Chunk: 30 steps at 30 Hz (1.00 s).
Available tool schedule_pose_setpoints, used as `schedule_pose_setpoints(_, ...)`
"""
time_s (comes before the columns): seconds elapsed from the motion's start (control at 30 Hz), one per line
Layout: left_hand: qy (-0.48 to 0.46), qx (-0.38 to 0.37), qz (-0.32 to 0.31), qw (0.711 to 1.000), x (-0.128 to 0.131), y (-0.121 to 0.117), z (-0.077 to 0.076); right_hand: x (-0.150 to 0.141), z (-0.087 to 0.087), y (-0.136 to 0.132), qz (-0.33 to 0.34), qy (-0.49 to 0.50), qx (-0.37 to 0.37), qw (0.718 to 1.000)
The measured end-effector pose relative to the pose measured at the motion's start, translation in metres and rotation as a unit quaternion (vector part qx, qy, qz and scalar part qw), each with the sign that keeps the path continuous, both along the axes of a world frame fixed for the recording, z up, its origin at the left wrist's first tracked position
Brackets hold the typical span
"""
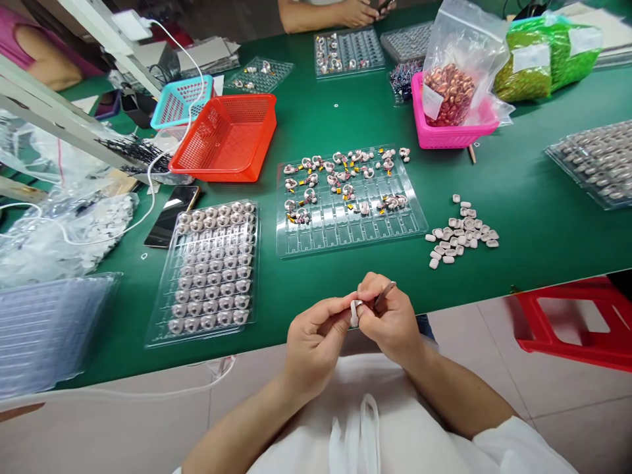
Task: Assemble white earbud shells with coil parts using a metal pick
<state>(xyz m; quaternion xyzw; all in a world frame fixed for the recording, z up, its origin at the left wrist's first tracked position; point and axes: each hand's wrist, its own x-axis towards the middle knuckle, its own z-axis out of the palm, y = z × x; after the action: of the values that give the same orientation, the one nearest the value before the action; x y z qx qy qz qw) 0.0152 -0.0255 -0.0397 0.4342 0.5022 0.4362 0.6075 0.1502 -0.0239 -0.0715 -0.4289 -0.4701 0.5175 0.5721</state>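
Both my hands meet just over the table's front edge. Between the thumb and fingers of my left hand (pixel 316 336) is a small whitish plastic part (pixel 354 313), partly hidden by the fingertips. My right hand (pixel 392 319) pinches slim metal tweezers (pixel 385 293), whose tip end is at the part. Ahead of my hands lies a clear tray (pixel 336 230) with small wired assemblies in its far rows. To its right, loose whitish plastic caps (pixel 463 234) are spread on the table. On the left, another clear tray (pixel 210 263) holds rows of shiny, rounded, greyish pieces.
A red basket (pixel 261 145), a blue basket (pixel 160 108) and a phone (pixel 170 217) lie left. A pink basket (pixel 447 138) holds a bag of copper-coloured parts (pixel 451 89). A co-worker's hands (pixel 363 12) are across the table (pixel 316 125). A red stool (pixel 567 329) stands right.
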Motion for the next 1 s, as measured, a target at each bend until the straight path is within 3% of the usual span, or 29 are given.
schedule_pose_setpoints(0.2, -0.036, -0.031, -0.035, 0.998, -0.001, 0.004, 0.001, 0.004, 0.000, 0.001, 0.001, -0.052, -0.019, 0.998)
schedule_pose_setpoints(0.4, -0.060, -0.090, -0.095, 0.990, -0.011, 0.019, 0.009, 0.037, 0.024, 0.002, 0.144, -0.105, -0.111, 0.978)
schedule_pose_setpoints(0.57, -0.086, -0.121, -0.104, 0.983, -0.015, 0.025, 0.011, 0.059, 0.029, 0.005, 0.171, -0.094, -0.157, 0.968)
schedule_pose_setpoints(0.83, -0.068, -0.020, -0.135, 0.988, -0.017, 0.026, 0.003, 0.057, 0.024, 0.013, 0.248, -0.065, -0.211, 0.943)
schedule_pose_setpoints(1.0, -0.072, -0.020, -0.161, 0.984, -0.019, 0.028, 0.005, 0.053, 0.021, 0.021, 0.298, -0.041, -0.229, 0.926)
